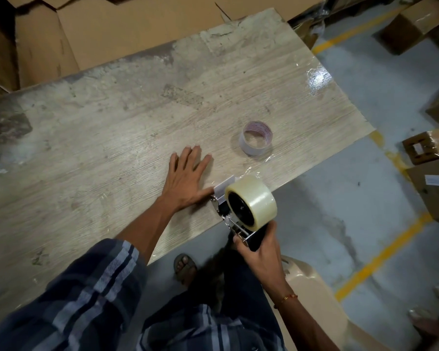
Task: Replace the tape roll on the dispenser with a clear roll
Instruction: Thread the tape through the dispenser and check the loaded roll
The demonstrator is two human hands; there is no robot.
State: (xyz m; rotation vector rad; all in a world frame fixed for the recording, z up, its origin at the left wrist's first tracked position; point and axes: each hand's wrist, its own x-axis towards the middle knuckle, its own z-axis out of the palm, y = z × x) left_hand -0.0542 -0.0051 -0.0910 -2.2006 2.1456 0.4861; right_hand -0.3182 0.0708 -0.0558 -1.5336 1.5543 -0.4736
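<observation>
Gripping the dispenser [238, 219] by its black handle, the right hand [260, 252] has its grip closed around it at the tabletop's [112, 127] near edge, with the clear roll [252, 198] already seated on the hub. The left hand [185, 178] lies flat and spread, holding nothing, its thumb touching the dispenser's front plate. The roll looks light and stiff but slick; holding by the rim seems best. The spent core [256, 138] sits well apart, leaving open room leftward.
</observation>
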